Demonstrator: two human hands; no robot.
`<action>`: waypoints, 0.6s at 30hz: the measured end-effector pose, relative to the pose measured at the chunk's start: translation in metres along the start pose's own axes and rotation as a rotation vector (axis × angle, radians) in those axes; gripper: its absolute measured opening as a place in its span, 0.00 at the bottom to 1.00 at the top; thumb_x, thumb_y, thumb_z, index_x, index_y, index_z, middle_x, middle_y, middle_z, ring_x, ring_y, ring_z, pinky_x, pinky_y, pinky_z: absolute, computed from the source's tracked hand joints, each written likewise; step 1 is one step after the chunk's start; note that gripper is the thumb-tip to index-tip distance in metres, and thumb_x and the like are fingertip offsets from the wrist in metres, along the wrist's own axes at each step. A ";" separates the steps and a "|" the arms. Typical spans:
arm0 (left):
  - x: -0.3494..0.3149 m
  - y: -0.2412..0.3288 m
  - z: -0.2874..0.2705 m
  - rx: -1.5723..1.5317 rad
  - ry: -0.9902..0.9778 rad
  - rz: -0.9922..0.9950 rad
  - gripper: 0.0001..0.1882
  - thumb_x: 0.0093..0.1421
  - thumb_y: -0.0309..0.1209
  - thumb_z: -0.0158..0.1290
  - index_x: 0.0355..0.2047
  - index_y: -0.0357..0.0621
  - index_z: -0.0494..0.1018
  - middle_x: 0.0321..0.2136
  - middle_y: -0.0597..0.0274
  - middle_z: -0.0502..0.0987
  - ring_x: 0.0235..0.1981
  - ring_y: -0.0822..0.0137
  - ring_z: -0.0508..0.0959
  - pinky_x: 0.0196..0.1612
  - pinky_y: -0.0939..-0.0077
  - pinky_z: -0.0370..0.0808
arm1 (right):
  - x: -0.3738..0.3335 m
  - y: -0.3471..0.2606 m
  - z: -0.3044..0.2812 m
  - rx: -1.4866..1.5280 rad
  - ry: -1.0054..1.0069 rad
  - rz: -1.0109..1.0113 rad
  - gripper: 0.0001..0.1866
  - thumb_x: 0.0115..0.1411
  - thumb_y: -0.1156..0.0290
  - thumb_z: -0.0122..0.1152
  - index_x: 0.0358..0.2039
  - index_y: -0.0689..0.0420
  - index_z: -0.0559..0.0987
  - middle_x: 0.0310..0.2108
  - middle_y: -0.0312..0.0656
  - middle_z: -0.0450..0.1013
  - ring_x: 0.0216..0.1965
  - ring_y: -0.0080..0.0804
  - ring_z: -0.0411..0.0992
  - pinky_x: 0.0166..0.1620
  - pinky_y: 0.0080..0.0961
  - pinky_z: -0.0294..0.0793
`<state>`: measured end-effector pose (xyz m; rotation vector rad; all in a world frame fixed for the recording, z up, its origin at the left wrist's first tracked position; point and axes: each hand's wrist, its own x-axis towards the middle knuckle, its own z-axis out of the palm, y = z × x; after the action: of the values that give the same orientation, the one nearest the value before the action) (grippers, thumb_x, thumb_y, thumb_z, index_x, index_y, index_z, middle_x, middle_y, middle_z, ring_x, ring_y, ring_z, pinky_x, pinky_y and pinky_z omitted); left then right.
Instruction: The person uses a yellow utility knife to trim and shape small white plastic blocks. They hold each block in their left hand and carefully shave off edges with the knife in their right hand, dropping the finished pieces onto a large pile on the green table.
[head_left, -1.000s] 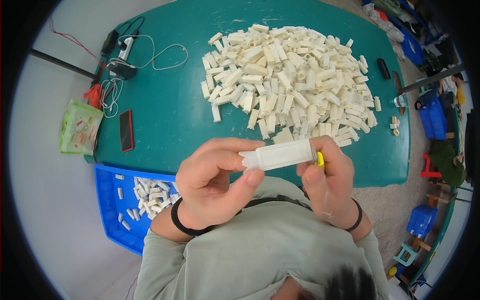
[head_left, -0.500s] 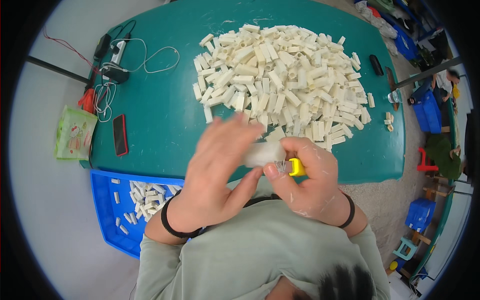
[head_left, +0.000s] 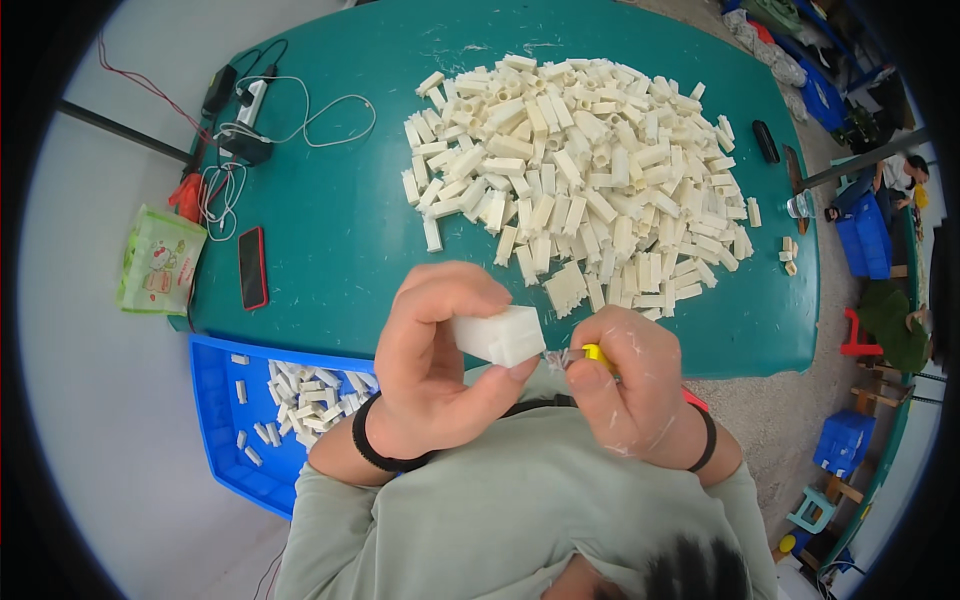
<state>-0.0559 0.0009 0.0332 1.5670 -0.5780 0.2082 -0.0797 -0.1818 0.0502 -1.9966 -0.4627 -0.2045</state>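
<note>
White block in the left, yellow tool in the right, mind that thumb

So the left hand [head_left: 430, 372] is pinching the white block [head_left: 500, 337] between thumb and fingers, end face turned toward the right hand [head_left: 637, 385], which pinches the small yellow tool [head_left: 599, 356] with thumb and bent forefinger. Block's held up near the front edge of the counter [head_left: 330, 210]. Pale shavings [head_left: 556, 361] bunch at the tool's tip, so imo it's edge trimming: brace the block firmly, tuck the left thumb clear of the edge, go light and short, and maybe flick those scraps off so you can see the corner
</note>
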 end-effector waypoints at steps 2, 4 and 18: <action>-0.001 -0.002 0.001 0.023 0.032 0.040 0.21 0.47 0.24 0.58 0.40 0.41 0.63 0.36 0.56 0.67 0.33 0.68 0.69 0.34 0.79 0.67 | 0.000 0.000 0.001 -0.007 0.005 -0.013 0.13 0.54 0.65 0.60 0.24 0.62 0.71 0.18 0.43 0.66 0.16 0.38 0.65 0.19 0.28 0.62; -0.003 -0.002 0.004 -0.016 0.093 0.048 0.23 0.39 0.18 0.59 0.38 0.38 0.66 0.36 0.55 0.68 0.36 0.65 0.69 0.37 0.77 0.67 | 0.000 -0.001 0.001 -0.017 0.007 -0.012 0.13 0.54 0.65 0.60 0.24 0.62 0.71 0.18 0.43 0.66 0.16 0.38 0.65 0.19 0.28 0.62; -0.003 -0.001 0.006 0.037 0.108 0.099 0.25 0.39 0.19 0.64 0.38 0.40 0.66 0.34 0.55 0.68 0.32 0.68 0.70 0.32 0.80 0.67 | 0.000 -0.002 0.001 -0.067 0.033 -0.059 0.14 0.52 0.65 0.62 0.21 0.60 0.69 0.17 0.40 0.65 0.15 0.36 0.64 0.18 0.27 0.60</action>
<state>-0.0594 -0.0046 0.0308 1.5537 -0.5706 0.3780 -0.0806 -0.1805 0.0512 -2.0429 -0.5000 -0.2928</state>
